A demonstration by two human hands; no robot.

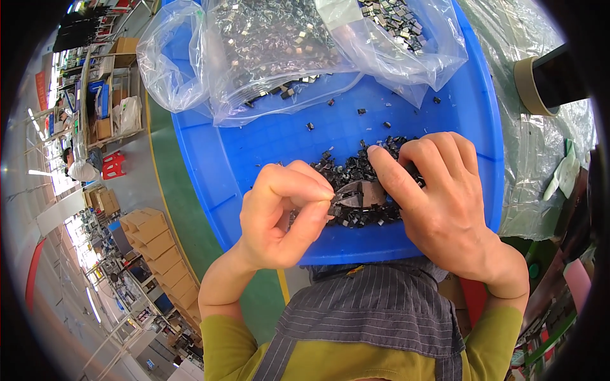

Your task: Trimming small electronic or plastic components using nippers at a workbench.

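A pair of metal pliers (365,194), its short pointed jaws facing left, lies over a heap of small black pieces (352,170). My right hand (441,197) is bent around the tool's right end; the palm hides the handles. Its index finger reaches out over the far side of the heap. At the jaw tips, my left hand (279,213) pinches thumb and index finger together on something too small to make out. The heap sits at the near side of a blue plastic tub (267,143).
Clear plastic bags (273,60) full of small dark and metallic pieces lie across the tub's far side. Stray pieces (361,111) dot its floor. On the plastic-covered surface at right are a tape roll (526,86) and a dark cylinder. Cardboard boxes (155,244) stand at left.
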